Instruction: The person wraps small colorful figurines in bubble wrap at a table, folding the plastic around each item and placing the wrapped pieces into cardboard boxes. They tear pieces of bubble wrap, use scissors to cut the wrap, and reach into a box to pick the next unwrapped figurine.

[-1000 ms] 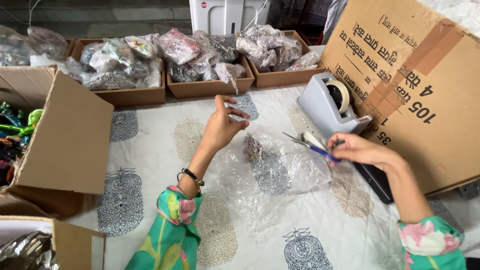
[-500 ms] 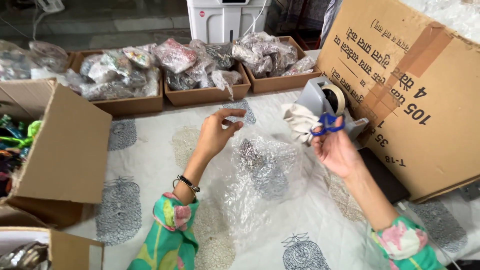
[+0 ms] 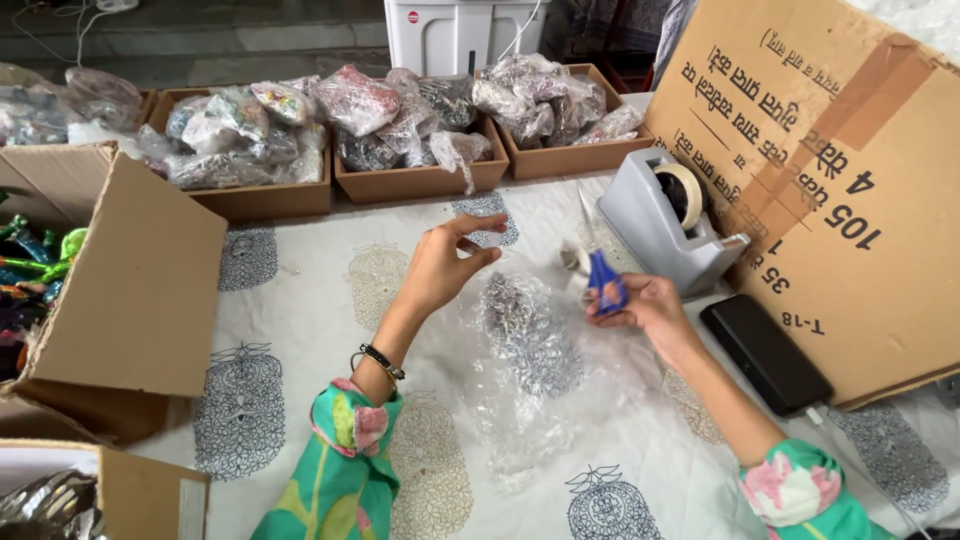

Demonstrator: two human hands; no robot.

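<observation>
I see blue scissors (image 3: 606,283) at centre; grey dispenser (image 3: 660,225) upper right; white cloth (image 3: 300,310) with grey motifs; green floral sleeves (image 3: 345,450).

A table covered by a white cloth printed with grey leaf motifs (image 3: 300,300) was seen. Three shallow brown cardboard trays of plastic-wrapped items (image 3: 420,180) were lined along its far edge. A grey desktop tape dispenser (image 3: 660,235) was stood beside a large brown cardboard carton (image 3: 850,230), with a flat black rectangular device (image 3: 765,352) just in front. A crumpled sheet of clear bubble wrap (image 3: 540,390) was spread at the middle. An open cardboard box (image 3: 120,290) was set at the left.
</observation>
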